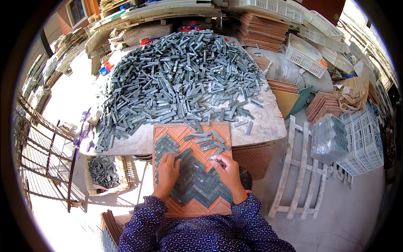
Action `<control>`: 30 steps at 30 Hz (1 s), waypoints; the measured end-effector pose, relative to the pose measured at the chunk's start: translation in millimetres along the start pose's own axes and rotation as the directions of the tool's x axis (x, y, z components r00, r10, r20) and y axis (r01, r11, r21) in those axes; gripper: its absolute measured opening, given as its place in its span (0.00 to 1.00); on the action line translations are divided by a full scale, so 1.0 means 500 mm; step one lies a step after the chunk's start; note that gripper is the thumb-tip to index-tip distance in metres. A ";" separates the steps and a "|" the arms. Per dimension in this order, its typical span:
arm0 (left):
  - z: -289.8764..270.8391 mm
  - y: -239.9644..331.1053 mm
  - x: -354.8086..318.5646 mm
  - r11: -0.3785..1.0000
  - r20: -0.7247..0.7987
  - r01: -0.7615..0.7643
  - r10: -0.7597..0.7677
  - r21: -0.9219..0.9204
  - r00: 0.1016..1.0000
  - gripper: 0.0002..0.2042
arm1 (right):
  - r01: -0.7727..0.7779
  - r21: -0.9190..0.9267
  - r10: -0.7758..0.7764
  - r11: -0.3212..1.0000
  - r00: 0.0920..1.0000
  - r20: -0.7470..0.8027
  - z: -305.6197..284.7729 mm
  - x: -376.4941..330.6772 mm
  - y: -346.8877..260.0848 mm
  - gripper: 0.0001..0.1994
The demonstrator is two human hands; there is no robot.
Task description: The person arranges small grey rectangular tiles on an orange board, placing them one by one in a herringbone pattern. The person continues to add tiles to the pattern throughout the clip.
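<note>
An orange herringbone-grooved mould board (191,131) lies tilted in front of me, its far end against the table's front edge. Dark grey-green stone strips (197,180) fill many of its grooves in a zigzag; a smaller filled patch (165,145) is at its upper left. Over the board's left side, my left hand (168,173) pinches a stone strip (184,154) between thumb and fingers. My right hand (228,171) is above the right side, thumb and fingertips closed together; what they hold is hidden. Several loose strips (208,143) lie on the board just beyond it.
A big heap of stone strips (180,80) covers much of the pale table (268,122). Below left stands a crate (124,174) of strips. To the right are a wooden pallet (296,168), a plastic-wrapped stack (329,138) and white crates (361,143). A metal rack (46,155) is at left.
</note>
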State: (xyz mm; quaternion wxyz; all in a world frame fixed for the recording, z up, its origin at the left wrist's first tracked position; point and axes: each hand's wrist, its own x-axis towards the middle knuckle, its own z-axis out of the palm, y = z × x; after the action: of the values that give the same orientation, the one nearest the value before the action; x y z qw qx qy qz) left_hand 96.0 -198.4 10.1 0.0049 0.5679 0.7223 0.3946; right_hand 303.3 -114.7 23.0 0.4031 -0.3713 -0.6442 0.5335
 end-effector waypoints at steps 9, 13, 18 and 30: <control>0.034 -0.004 0.016 0.993 0.032 0.113 -0.114 0.039 0.993 0.09 | -0.030 0.011 0.031 0.999 0.997 -0.065 -0.035 -0.040 0.013 0.07; 0.040 0.007 0.025 0.995 0.049 0.087 -0.089 0.040 0.995 0.10 | -0.029 0.004 0.029 1.000 0.998 -0.053 -0.036 -0.039 0.016 0.06; 0.045 0.002 0.039 0.997 0.013 -0.050 0.049 0.065 0.999 0.09 | -0.042 -0.011 0.041 0.999 0.997 -0.059 -0.038 -0.042 0.022 0.06; 0.039 -0.023 0.087 0.997 0.239 0.030 -0.044 0.065 0.970 0.05 | -0.005 -0.040 0.003 0.999 0.999 -0.054 -0.039 -0.037 0.021 0.06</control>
State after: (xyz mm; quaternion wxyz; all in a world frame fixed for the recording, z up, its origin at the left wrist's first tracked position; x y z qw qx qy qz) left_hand 80.1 -151.8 9.1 0.0824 0.5978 0.7386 0.3006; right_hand 329.2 -122.3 12.5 0.4119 -0.3949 -0.6428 0.5111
